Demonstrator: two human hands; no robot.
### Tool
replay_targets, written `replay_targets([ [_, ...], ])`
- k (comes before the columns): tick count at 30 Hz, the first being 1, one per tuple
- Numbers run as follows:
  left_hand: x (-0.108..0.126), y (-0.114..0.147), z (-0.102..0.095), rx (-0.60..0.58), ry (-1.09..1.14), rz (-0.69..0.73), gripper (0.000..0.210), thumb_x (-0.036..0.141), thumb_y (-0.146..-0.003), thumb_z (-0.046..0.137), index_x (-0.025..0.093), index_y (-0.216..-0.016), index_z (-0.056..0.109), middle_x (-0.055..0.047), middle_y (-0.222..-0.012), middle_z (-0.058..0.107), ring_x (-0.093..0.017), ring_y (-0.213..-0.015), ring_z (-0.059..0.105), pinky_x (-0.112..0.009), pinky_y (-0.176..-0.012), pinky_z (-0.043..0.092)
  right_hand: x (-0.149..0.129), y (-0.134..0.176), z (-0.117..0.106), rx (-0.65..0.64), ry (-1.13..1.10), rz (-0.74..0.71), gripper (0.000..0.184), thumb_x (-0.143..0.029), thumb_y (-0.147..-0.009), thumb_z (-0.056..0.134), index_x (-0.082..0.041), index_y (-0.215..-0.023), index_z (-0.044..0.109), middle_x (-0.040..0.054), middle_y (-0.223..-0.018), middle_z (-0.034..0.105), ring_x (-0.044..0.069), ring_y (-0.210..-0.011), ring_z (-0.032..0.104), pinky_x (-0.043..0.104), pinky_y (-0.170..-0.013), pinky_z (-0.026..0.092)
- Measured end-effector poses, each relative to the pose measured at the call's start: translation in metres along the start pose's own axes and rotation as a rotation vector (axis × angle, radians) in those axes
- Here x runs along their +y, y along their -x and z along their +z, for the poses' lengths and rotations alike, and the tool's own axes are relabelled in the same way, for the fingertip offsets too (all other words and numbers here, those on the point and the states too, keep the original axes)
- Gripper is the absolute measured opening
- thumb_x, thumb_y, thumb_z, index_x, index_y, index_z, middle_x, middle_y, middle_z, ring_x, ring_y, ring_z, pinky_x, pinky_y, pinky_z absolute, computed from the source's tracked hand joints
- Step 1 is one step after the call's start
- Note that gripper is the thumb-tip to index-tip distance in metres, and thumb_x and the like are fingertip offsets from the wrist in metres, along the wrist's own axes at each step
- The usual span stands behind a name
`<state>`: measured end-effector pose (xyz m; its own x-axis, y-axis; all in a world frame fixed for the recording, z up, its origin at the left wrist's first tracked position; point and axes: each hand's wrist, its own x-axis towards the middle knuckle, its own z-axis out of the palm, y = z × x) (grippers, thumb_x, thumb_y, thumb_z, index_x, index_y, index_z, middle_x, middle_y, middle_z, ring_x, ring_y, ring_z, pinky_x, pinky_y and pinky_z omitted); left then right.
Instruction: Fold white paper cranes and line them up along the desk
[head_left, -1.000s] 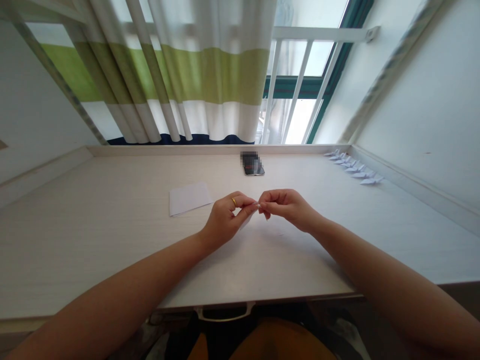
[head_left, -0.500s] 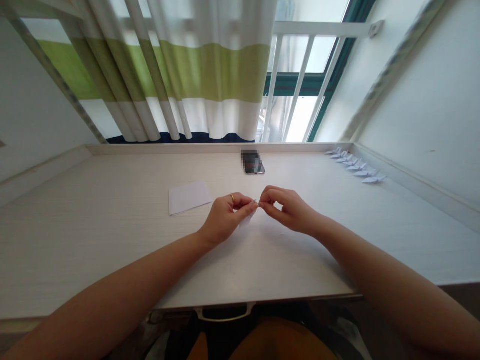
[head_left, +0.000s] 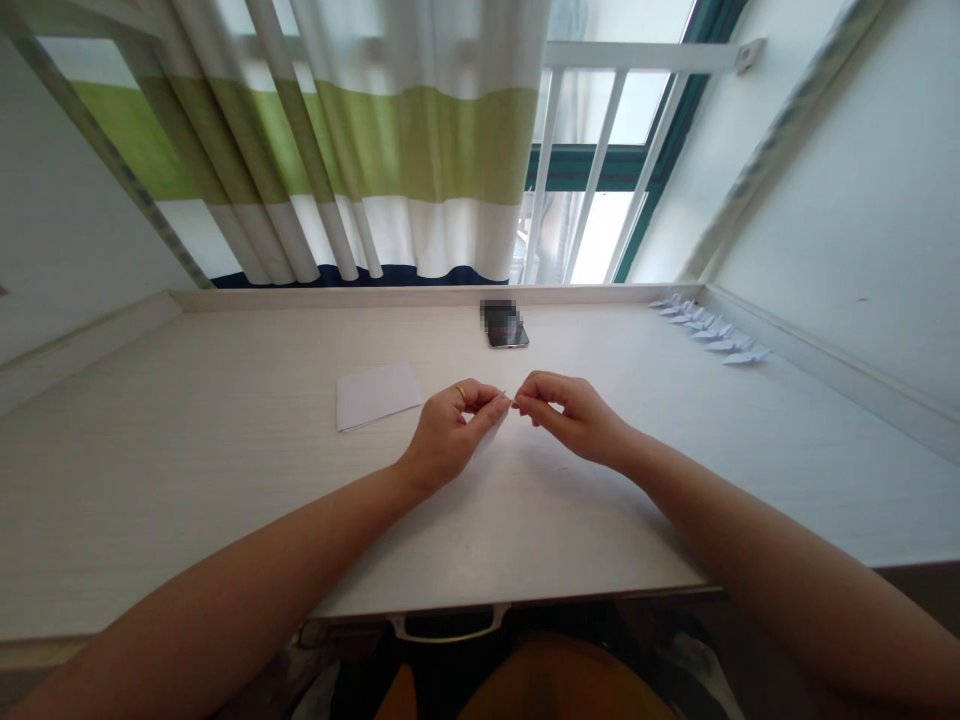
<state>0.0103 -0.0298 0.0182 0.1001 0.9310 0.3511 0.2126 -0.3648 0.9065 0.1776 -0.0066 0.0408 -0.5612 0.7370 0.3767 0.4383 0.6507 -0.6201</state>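
My left hand [head_left: 454, 425], with a gold ring on one finger, pinches a small folded piece of white paper [head_left: 489, 437]. Most of that paper is hidden behind the fingers and thumb. At its right tip my right hand [head_left: 566, 412] closes thumb and fingertips on the paper's narrow end. Both hands meet above the middle of the white desk [head_left: 420, 560]. To the left of my left hand lies a stack of white paper sheets [head_left: 379, 395]. Several folded white paper cranes [head_left: 712, 332] stand in a row at the far right corner.
A dark phone [head_left: 508, 328] lies near the desk's back edge, its upper part pixelated. Raised boards border the desk at the back and sides. A drawer handle [head_left: 450, 635] juts from the front. Behind hang a green-and-white curtain [head_left: 427, 140] and white window bars [head_left: 596, 180].
Both hands shift very slightly left and up with the paper between them. The right fingertips have changed their bend a little at the paper's tip.
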Motion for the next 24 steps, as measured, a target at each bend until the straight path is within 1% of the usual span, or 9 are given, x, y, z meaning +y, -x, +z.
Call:
replay_targets([
  [5,-0.0011,0.0003,-0.0001,0.006,-0.009,0.030,0.018,0.032,-0.073,0.057,0.014,-0.074,0.061,-0.003,-0.072,0.061,-0.012,-0.067,0.054,-0.024,-0.063,0.043,-0.0027,0.0004,0.0027,0.054,-0.035,-0.021,0.014,-0.025,-0.079,0.049,-0.015,-0.074,0.057,0.0023,-0.066,0.055,0.010,-0.060,0.048,0.022,-0.052,0.038],
  [10,-0.0006,0.0018,0.0007,0.040,-0.077,0.067,0.018,0.031,-0.073,0.057,0.013,-0.074,0.060,-0.003,-0.070,0.060,-0.011,-0.065,0.052,-0.023,-0.062,0.043,-0.0039,-0.0005,0.0074,0.106,-0.081,0.019,0.018,-0.029,-0.077,0.052,-0.015,-0.069,0.058,0.0022,-0.063,0.056,0.010,-0.057,0.049,0.023,-0.053,0.040],
  [12,-0.0016,0.0018,0.0014,0.045,-0.084,0.051,0.019,0.032,-0.073,0.056,0.013,-0.074,0.060,-0.003,-0.070,0.060,-0.011,-0.065,0.052,-0.023,-0.061,0.042,-0.0035,-0.0007,0.0091,0.109,-0.099,0.057,0.018,-0.028,-0.077,0.052,-0.014,-0.068,0.058,0.0010,-0.059,0.055,0.009,-0.053,0.049,0.023,-0.051,0.040],
  [14,-0.0037,0.0013,0.0020,0.044,-0.052,0.016,0.020,0.033,-0.074,0.055,0.013,-0.076,0.060,-0.003,-0.072,0.060,-0.011,-0.066,0.052,-0.023,-0.061,0.041,-0.0033,-0.0003,0.0099,0.108,-0.082,0.063,0.016,-0.025,-0.078,0.051,-0.014,-0.069,0.058,0.0007,-0.058,0.055,0.009,-0.052,0.049,0.022,-0.050,0.039],
  [17,-0.0072,-0.0001,0.0028,0.027,0.055,-0.045,0.023,0.035,-0.073,0.056,0.013,-0.078,0.060,-0.002,-0.072,0.059,-0.011,-0.066,0.051,-0.023,-0.061,0.040,-0.0037,0.0016,0.0088,0.136,0.038,-0.011,0.013,-0.021,-0.079,0.049,-0.016,-0.074,0.060,0.0022,-0.065,0.058,0.010,-0.056,0.050,0.023,-0.051,0.040],
  [21,-0.0094,-0.0016,0.0032,0.019,0.190,-0.122,0.024,0.036,-0.071,0.059,0.013,-0.078,0.060,0.000,-0.067,0.056,-0.008,-0.060,0.048,-0.022,-0.056,0.038,-0.0041,0.0047,0.0060,0.243,0.150,-0.140,0.014,-0.022,-0.080,0.047,-0.018,-0.086,0.059,0.0051,-0.075,0.060,0.011,-0.061,0.052,0.024,-0.052,0.041],
  [24,-0.0091,-0.0017,0.0037,0.022,0.238,-0.151,0.025,0.036,-0.069,0.060,0.012,-0.078,0.060,0.001,-0.065,0.056,-0.008,-0.058,0.047,-0.021,-0.056,0.038,-0.0043,0.0053,0.0055,0.259,0.157,-0.200,0.011,-0.022,-0.080,0.047,-0.018,-0.082,0.058,0.0054,-0.076,0.059,0.012,-0.062,0.052,0.024,-0.053,0.041],
])
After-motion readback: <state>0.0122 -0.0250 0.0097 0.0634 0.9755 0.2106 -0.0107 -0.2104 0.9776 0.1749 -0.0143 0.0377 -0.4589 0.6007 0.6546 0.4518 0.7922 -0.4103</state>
